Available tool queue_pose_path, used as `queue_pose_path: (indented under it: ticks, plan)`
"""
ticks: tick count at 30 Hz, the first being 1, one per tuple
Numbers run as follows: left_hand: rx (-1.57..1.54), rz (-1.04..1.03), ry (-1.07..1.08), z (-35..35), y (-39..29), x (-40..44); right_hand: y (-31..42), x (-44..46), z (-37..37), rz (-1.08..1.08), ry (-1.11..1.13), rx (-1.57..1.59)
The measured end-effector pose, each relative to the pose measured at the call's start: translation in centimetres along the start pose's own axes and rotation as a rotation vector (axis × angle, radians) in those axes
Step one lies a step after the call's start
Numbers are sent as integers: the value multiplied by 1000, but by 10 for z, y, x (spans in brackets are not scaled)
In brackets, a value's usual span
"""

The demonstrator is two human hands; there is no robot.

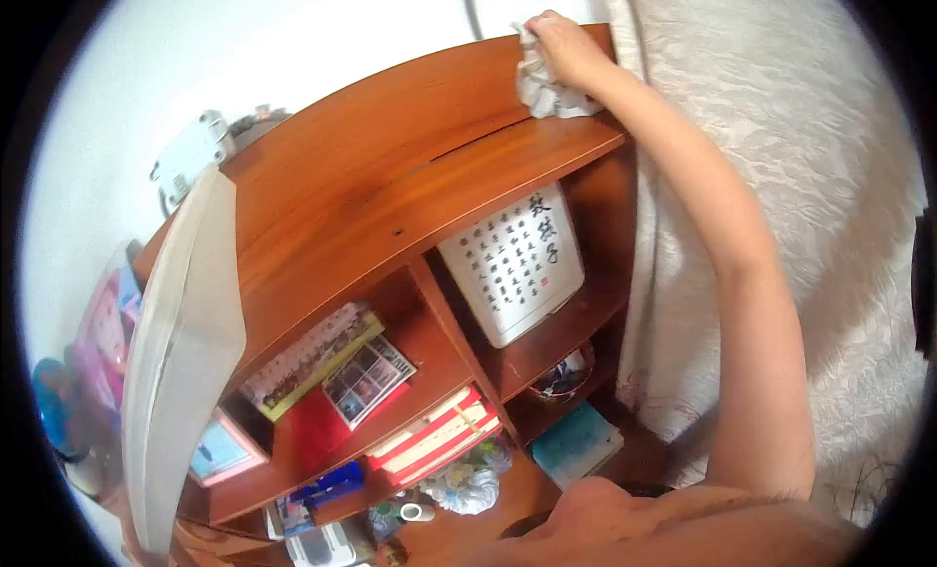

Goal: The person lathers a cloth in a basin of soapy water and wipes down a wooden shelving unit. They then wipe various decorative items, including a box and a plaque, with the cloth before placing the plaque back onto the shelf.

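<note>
My right hand (pixel 564 48) reaches to the upper right end of a wooden shelf unit (pixel 342 201). Its fingers are closed on a crumpled pale cloth (pixel 547 91), which touches the top board beside the raised back panel. My left hand cannot be seen. Blurred skin fills the bottom edge, and which body part it is cannot be told.
A framed sheet of writing (pixel 517 260) leans in a compartment. Photos (pixel 369 380), red-edged books (pixel 434 435) and a teal book (pixel 576 445) lie on lower shelves. A pale lamp-like panel (pixel 185 343) stands left, a textured curtain (pixel 810 157) hangs right.
</note>
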State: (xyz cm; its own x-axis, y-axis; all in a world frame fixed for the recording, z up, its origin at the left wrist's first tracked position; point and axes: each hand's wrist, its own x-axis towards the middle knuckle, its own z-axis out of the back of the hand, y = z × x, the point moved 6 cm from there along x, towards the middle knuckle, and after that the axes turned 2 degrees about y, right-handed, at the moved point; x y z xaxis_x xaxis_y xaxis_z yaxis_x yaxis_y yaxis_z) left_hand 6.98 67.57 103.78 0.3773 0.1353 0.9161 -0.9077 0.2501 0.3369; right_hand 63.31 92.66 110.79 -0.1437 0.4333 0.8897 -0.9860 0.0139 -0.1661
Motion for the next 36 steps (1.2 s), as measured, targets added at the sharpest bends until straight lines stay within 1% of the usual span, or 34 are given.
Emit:
queue_pose_path:
  ticks: [1, 2, 3, 4, 5, 6, 7, 8, 9, 10, 11, 13, 14, 15, 17, 18, 19, 20, 21, 22, 23, 24, 25, 27, 28, 29, 32, 33, 35, 36]
  plan:
    - [20, 5, 9, 4, -1, -1, 5, 3, 0, 37, 13, -49]
    - [25, 25, -11, 9, 0, -1, 18, 3, 6, 114, -31, -42]
    - [30, 45, -33, 15, 1, -3, 32, 4, 11, 122, -35, -26]
    - [39, -10, -26, 22, 7, -9, 49, 6, 16, 149, -33, 49]
    - [54, -6, -19, 27, 7, -12, 63, 9, 16, 174, -29, 123]
    - [21, 24, -48, 31, 9, -14, 79, 19, 12, 299, -58, -51]
    - [-11, 54, -78, 36, 11, -17, 93, 24, 11, 304, -62, -39]
    - [0, 57, -74, 39, 13, -22, 112, 29, 17, 356, -85, 63]
    - [76, 59, -93, 43, 17, -28, 131, 33, 22, 405, -107, 163]
    - [152, 62, -113, 47, 21, -34, 149, 40, 21, 411, -91, 169]
    - [161, 63, -110, 50, 23, -39, 167, 46, 19, 417, -76, 174]
    - [103, 145, -102, 52, 33, -49, 203, 53, 19, 479, -105, 251]
    - [108, 148, -98, 53, 40, -58, 219, 53, 25, 458, -113, 330]
    - [89, 231, -57, 52, 58, -73, 225, 46, 26, 461, -109, 340]
    - [58, 387, 20, 53, 103, -102, 234, 35, 40, 537, -226, 739]
    - [43, 470, 53, 54, 118, -113, 243, 19, 49, 811, -298, 561]
    - [27, 563, 85, 56, 129, -128, 245, 18, 27, 866, -38, 398]
    - [37, 566, 88, 59, 114, -116, 241, 7, 23, 1045, -147, 132]
    - [83, 409, 90, 58, 74, -83, 233, -4, 16, 1201, -261, -146]
    - [130, 258, 92, 56, 34, -52, 217, 1, 9, 1154, -149, -105]
    - [178, 113, 95, 57, 10, -39, 206, 4, 3, 1114, -39, -63]
    - [202, 126, 108, 62, 10, -41, 205, 4, 8, 1070, 131, -36]
    - [212, 135, 113, 67, 11, -44, 216, 5, 7, 1082, 126, -30]
    - [273, 75, 112, 75, 9, -49, 242, 5, 8, 1122, -29, -68]
    - [284, 79, 111, 78, 9, -50, 266, 8, 0, 1105, -11, -19]
    - [297, 107, 102, 81, 9, -51, 291, 9, -2, 1154, -30, 68]
    - [322, 126, 95, 88, 10, -59, 368, 20, 10, 1155, -77, 88]
    - [326, 122, 97, 90, 9, -60, 386, 22, 16, 1152, -116, 38]
    - [335, 113, 91, 93, 6, -62, 408, 26, 19, 1131, -202, 49]
    - [337, 111, 89, 94, 5, -63, 407, 27, 18, 1134, -206, 50]
